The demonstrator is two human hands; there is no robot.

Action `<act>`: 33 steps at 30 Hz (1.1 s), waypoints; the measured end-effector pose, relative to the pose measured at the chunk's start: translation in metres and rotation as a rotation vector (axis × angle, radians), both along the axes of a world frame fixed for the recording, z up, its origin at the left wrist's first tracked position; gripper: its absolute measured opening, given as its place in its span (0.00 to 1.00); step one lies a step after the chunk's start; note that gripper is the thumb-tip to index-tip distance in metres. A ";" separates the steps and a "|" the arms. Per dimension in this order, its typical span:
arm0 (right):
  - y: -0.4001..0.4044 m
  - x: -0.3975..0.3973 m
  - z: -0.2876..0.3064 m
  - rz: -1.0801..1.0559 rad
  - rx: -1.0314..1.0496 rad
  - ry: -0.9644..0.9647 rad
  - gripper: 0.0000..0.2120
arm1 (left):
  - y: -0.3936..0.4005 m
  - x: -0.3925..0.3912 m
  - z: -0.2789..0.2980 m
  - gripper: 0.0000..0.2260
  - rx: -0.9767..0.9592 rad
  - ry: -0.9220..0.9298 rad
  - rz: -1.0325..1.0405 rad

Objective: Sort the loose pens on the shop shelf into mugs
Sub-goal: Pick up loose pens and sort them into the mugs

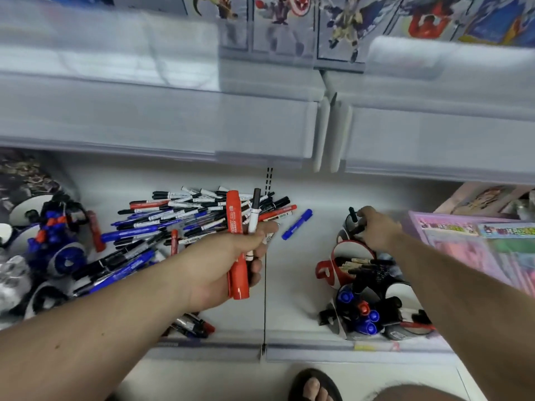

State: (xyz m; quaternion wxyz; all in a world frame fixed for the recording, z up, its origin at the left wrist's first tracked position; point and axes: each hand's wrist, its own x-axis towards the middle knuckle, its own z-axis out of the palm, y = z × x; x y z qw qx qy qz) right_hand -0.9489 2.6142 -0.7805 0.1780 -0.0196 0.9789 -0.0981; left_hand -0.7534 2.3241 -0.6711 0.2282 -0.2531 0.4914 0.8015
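A heap of loose black, blue and red pens (185, 215) lies on the white shelf (292, 279). My left hand (231, 261) grips a thick red marker (236, 227) and a thin white pen with a black cap (254, 212), both pointing up. My right hand (376, 227) pinches a black pen (353, 216) over the far mug (344, 227). Closer stands a red-handled mug (341, 253) holding black pens, and a front mug (362, 314) with blue and red markers. One blue marker (297, 224) lies alone between heap and mugs.
More mugs with blue and red pens (55, 235) crowd the shelf's left end. Pink packaged goods (474, 247) sit at the right. An upper shelf (173, 123) overhangs the back. A few pens (194, 325) lie at the front edge. A sandalled foot (314, 386) shows below.
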 end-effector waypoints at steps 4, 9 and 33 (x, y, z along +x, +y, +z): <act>0.007 0.000 -0.008 0.002 0.119 -0.019 0.29 | -0.001 0.004 -0.003 0.11 0.057 0.016 -0.017; -0.006 0.014 0.029 0.020 0.115 0.070 0.30 | 0.002 0.003 0.001 0.10 -0.013 0.023 0.026; -0.057 0.132 0.130 -0.322 -0.848 0.385 0.08 | 0.016 0.010 0.014 0.11 -0.183 0.105 0.143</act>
